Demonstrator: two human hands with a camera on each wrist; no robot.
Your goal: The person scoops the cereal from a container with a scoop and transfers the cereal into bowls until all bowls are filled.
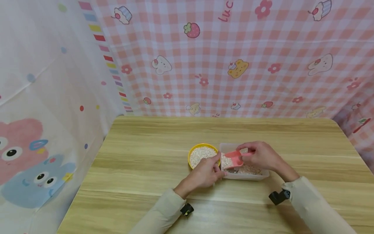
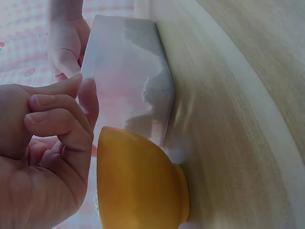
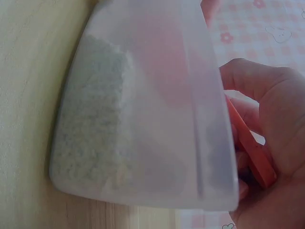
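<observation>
A pinkish-red scoop (image 1: pixel 237 158) is tilted inside a translucent plastic box (image 1: pixel 248 176), with pale oat-like flakes (image 1: pixel 226 161) at its mouth. My right hand (image 1: pixel 261 156) grips the scoop's handle (image 3: pixel 252 148) from above the box's right side. At the box's left end, my left hand (image 1: pixel 203 173) holds the rim with curled fingers. Touching or nearly touching that end is a yellow bowl (image 2: pixel 138 179), filled with the same pale flakes (image 1: pixel 201 154). More flakes (image 3: pixel 95 119) show through the box wall in the right wrist view. The left hand partly covers the bowl.
All of this stands on a wood-grain table (image 1: pixel 140 182), whose back edge meets a pink checked cloth (image 1: pixel 216 65). A white patterned cloth (image 1: pixel 52 97) hangs on the left. Small black devices (image 1: pixel 279 196) are strapped at both sleeves.
</observation>
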